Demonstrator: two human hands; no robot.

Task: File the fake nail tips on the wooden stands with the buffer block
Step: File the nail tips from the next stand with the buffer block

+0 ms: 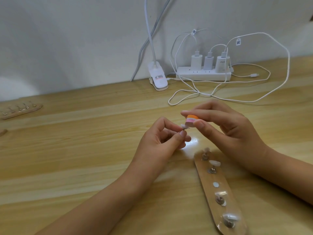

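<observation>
My left hand [162, 138] pinches a small metal peg with a pale fake nail tip [65, 126] on top, held above the table. My right hand [225, 126] grips a small buffer block [242, 120] with orange, pink and white layers between thumb and forefinger. The block's lower end touches the nail tip. A wooden stand [218, 189] lies on the table below my right hand, carrying several pegs with clear nail tips and one bare round pad in its middle.
A second wooden stand [20, 109] with several pegs lies at the far left. At the back by the wall are a white clip lamp [158, 77], a power strip [203, 75] with three chargers, and loose white cables [220, 97] on the wooden table.
</observation>
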